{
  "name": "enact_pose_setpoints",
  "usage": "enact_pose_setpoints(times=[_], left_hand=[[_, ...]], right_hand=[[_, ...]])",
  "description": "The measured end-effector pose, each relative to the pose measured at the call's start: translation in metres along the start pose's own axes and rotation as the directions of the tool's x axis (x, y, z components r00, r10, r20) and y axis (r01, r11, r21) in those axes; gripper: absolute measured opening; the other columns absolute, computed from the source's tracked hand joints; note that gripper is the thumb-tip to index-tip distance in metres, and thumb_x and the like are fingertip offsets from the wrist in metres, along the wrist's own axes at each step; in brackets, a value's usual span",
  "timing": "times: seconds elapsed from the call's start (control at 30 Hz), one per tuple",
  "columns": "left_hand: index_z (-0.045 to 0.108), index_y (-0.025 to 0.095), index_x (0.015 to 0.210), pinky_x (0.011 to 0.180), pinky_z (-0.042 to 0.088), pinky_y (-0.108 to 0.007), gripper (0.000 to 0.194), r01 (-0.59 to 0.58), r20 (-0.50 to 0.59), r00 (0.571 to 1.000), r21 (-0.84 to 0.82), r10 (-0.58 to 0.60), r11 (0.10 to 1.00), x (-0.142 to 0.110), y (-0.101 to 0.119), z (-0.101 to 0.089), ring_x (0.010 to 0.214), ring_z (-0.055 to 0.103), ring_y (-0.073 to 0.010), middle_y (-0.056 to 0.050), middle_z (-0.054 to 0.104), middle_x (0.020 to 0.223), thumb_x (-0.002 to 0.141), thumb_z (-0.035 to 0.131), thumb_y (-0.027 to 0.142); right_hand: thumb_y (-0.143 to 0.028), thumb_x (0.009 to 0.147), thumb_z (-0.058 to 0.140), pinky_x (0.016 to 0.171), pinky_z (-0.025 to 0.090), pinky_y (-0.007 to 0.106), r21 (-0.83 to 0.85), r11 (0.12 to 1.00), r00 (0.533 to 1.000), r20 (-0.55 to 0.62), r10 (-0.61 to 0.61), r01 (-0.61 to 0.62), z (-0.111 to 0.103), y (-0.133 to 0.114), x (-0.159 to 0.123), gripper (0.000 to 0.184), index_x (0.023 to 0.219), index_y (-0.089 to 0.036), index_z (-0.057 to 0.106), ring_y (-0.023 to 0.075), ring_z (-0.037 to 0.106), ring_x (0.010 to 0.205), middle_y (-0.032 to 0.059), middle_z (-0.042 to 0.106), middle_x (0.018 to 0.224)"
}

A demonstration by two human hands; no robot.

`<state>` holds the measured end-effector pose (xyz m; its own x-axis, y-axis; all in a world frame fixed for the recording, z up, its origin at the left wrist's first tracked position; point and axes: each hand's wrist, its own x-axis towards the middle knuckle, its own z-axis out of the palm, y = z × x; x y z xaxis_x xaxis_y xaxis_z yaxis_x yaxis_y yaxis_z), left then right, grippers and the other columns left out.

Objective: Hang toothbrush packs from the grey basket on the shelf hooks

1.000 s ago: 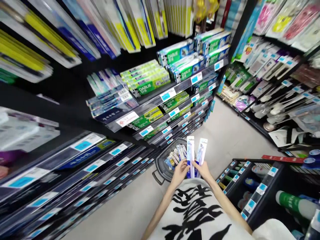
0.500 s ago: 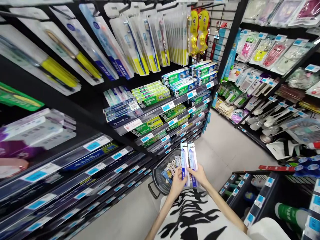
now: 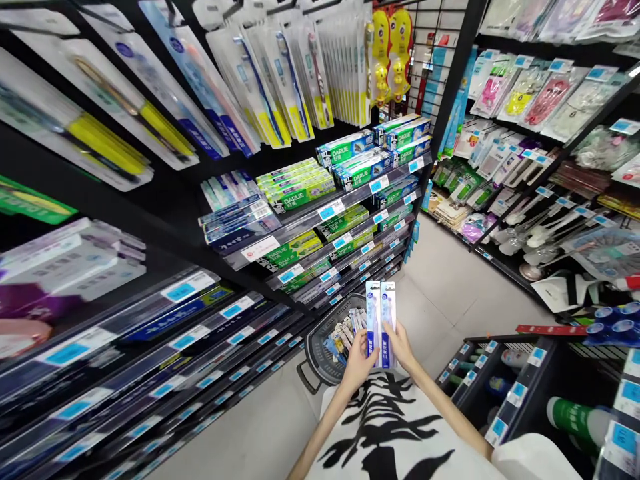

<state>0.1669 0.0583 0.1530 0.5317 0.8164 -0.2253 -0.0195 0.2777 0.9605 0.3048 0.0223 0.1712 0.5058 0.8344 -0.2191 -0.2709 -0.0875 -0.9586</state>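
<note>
Closer together than before, our left toothbrush pack (image 3: pixel 373 317) and right toothbrush pack (image 3: pixel 388 310) stand side by side, seen over the basket's (image 3: pixel 313 347) right edge, left grip (image 3: pixel 359 360) and right grip (image 3: pixel 401 348) each closed on one; pinching low, we keep fronts clear.

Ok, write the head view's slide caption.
Left hand and right hand hold two packaged toothbrushes side by side, near a basket and toothpaste boxes.

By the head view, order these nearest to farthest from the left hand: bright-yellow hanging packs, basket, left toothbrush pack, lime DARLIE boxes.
1. Left toothbrush pack: held in the left hand.
2. Basket: just left of that hand.
3. Lime DARLIE boxes: shelved, up and left.
4. Bright-yellow hanging packs: at the top.
</note>
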Motion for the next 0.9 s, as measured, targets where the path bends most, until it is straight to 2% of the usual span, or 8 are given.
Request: enact_pose_setpoints(times=[0.07, 0.23, 0.57, 0.67, 0.77, 0.83, 0.9], left_hand=[[0.05, 0.024, 0.113, 0.101, 0.052, -0.038, 0.047, 0.012, 0.024, 1.0, -0.001, -0.012, 1.0, -0.002, 0.001, 0.001, 0.11, 0.067, -0.0227, -0.008, 0.067, 0.112, 0.076, 0.076, 0.036], [0.051, 0.025, 0.113, 0.1, 0.053, -0.038, 0.046, 0.006, 0.055, 0.998, -0.003, -0.006, 1.0, -0.003, 0.004, 0.001, 0.109, 0.067, -0.0226, -0.009, 0.066, 0.112, 0.078, 0.076, 0.04], [0.05, 0.025, 0.119, 0.1, 0.054, -0.04, 0.048, 0.025, 0.107, 0.994, -0.059, -0.019, 0.998, -0.002, 0.006, -0.009, 0.112, 0.067, -0.0234, -0.011, 0.065, 0.12, 0.082, 0.075, 0.042], [0.05, 0.025, 0.122, 0.099, 0.055, -0.041, 0.049, 0.03, 0.129, 0.991, -0.041, -0.025, 0.999, 0.0, 0.01, -0.012, 0.112, 0.066, -0.0244, -0.011, 0.065, 0.121, 0.083, 0.074, 0.043], [0.052, 0.025, 0.128, 0.097, 0.056, -0.043, 0.049, -0.008, 0.136, 0.991, 0.131, -0.01, 0.991, 0.001, 0.028, -0.018, 0.115, 0.065, -0.027, -0.012, 0.064, 0.121, 0.085, 0.071, 0.04], [0.055, 0.026, 0.13, 0.099, 0.054, -0.045, 0.048, -0.101, 0.068, 0.994, 0.305, 0.084, 0.947, -0.003, 0.051, -0.026, 0.118, 0.062, -0.0279, -0.012, 0.062, 0.125, 0.086, 0.07, 0.038], [0.057, 0.027, 0.13, 0.101, 0.053, -0.044, 0.045, -0.2, -0.033, 0.972, 0.399, 0.232, 0.895, -0.011, 0.08, -0.038, 0.119, 0.06, -0.0272, -0.012, 0.059, 0.129, 0.088, 0.069, 0.036]], right_hand=[[-0.058, 0.085, 0.068, 0.093, 0.053, 0.035, -0.009, 1.0, 1.0, -0.002, 0.001, -0.001, 0.0, -0.002, 0.0, 0.048, 0.111, -0.019, 0.071, 0.0263, 0.068, 0.104, 0.0077, 0.075, 0.112], [-0.057, 0.084, 0.069, 0.093, 0.054, 0.037, 0.012, 1.0, 1.0, -0.013, 0.017, -0.017, 0.003, -0.004, 0.001, 0.05, 0.117, -0.019, 0.069, 0.027, 0.068, 0.105, 0.0082, 0.075, 0.114], [-0.058, 0.081, 0.073, 0.086, 0.055, 0.035, 0.066, 0.994, 0.996, 0.015, 0.09, -0.091, 0.013, -0.011, 0.002, 0.05, 0.111, -0.019, 0.072, 0.0259, 0.07, 0.095, 0.0082, 0.076, 0.108], [-0.057, 0.082, 0.073, 0.084, 0.055, 0.034, 0.062, 0.995, 0.997, 0.014, 0.078, -0.079, 0.016, -0.013, 0.003, 0.048, 0.11, -0.018, 0.073, 0.0245, 0.069, 0.093, 0.0075, 0.076, 0.107], [-0.056, 0.083, 0.072, 0.082, 0.055, 0.033, 0.051, 0.997, 0.998, -0.001, 0.06, -0.06, 0.019, -0.013, 0.004, 0.047, 0.109, -0.018, 0.072, 0.0237, 0.068, 0.091, 0.0074, 0.076, 0.106], [-0.056, 0.083, 0.071, 0.08, 0.054, 0.032, 0.04, 0.998, 0.999, 0.001, 0.05, -0.05, 0.02, -0.011, 0.005, 0.046, 0.108, -0.017, 0.072, 0.0232, 0.068, 0.089, 0.0074, 0.076, 0.103], [-0.057, 0.084, 0.07, 0.078, 0.054, 0.031, 0.026, 0.999, 0.999, 0.018, 0.045, -0.045, 0.02, -0.009, 0.006, 0.047, 0.107, -0.016, 0.072, 0.0218, 0.067, 0.085, 0.0066, 0.076, 0.098]])
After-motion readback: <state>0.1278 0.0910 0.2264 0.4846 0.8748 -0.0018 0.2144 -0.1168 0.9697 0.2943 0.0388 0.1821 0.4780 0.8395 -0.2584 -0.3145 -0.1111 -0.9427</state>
